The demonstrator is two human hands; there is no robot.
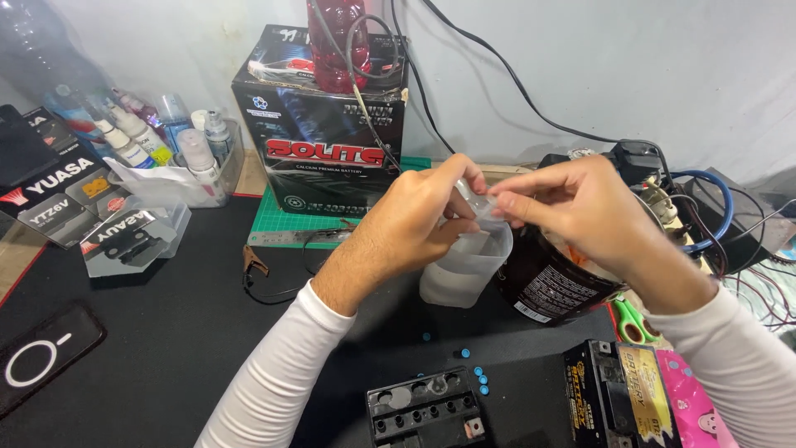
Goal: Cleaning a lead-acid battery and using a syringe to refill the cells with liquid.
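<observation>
Pinching the bottle neck

Both hands, left hand (419,220) and right hand (580,211), had fingers clamped on the translucent plastic bottle (464,265); its cap was hidden. It stood on the black table (166,332), behind the open battery (427,406).

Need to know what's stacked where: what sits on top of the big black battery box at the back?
A dark red plastic bottle stands on the black battery box, with black cables looped around it. The bottle's top is cut off by the picture edge.
</observation>
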